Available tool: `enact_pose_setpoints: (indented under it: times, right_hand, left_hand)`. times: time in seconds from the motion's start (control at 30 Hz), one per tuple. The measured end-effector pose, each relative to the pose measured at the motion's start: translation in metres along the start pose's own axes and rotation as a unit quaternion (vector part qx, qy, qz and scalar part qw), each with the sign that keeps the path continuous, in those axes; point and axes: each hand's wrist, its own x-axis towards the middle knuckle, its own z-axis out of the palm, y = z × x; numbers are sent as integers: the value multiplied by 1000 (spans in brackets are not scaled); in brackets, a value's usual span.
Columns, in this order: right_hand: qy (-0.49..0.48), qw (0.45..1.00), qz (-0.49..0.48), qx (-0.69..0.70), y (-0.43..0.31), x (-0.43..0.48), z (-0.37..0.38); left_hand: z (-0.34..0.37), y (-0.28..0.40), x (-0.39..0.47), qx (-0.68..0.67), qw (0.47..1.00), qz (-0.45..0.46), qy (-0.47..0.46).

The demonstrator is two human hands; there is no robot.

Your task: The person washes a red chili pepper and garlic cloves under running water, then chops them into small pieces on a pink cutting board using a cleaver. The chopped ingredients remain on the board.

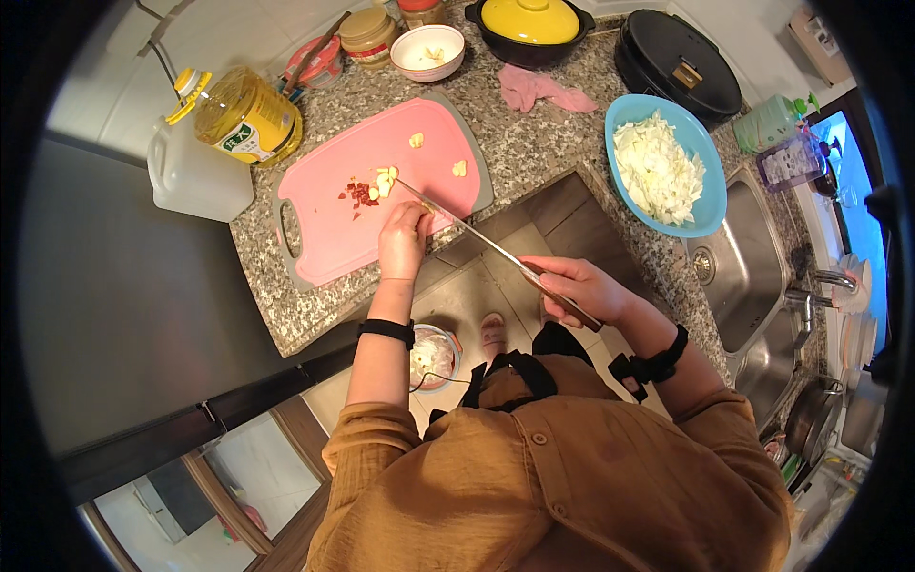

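Observation:
My right hand (pixel 582 286) grips the wooden handle of a kitchen knife (pixel 472 230), its long blade slanting over the pink cutting board (pixel 343 247) with grey edges. Curled on the board close under the blade, my left hand (pixel 402 239) has a pale garlic clove (pixel 428 207) at its fingertips, mostly hidden by the fingers. Just beyond the blade's tip lie cut garlic pieces (pixel 384 187), beside a small heap of chopped red chili (pixel 359 194). Two more garlic cloves sit apart on the board, one at the far side (pixel 417 140) and one at the right (pixel 460 169).
A blue basin (pixel 717 187) of chopped cabbage stands right, beside the steel sink (pixel 747 268). An oil bottle (pixel 250 118) and white jug (pixel 196 175) stand left. Behind are a white bowl (pixel 429 53), a yellow-lidded pot (pixel 530 21) and a pink cloth (pixel 540 89). A bin (pixel 432 357) sits below.

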Motion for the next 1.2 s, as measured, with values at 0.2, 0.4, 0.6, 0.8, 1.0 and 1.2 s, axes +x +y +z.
enact_pose_setpoints:
  times: [0.2, 0.4, 0.6, 0.8, 1.0, 1.2]
  right_hand:
    - [-2, 999, 7, 53, -8, -1, 0]
    - [-11, 998, -4, 56, -7, -2, -1]
    - [3, 1000, 24, 18, -8, 1, 0]
    - [18, 999, 30, -31, -11, 19, 13]
    - [20, 999, 12, -45, -10, 16, 15]
    - [11, 999, -35, -18, -9, 1, 7]
  left_hand:
    - [-9, 4, 7, 6, 999, 17, -35]
    - [-12, 3, 10, 5, 998, 13, -64]
    - [-10, 1, 10, -4, 998, 4, -63]
    - [-8, 2, 5, 9, 998, -25, -58]
    - [-17, -3, 2, 40, 997, -55, -30]
    - [-20, -6, 5, 57, 998, -14, 16]
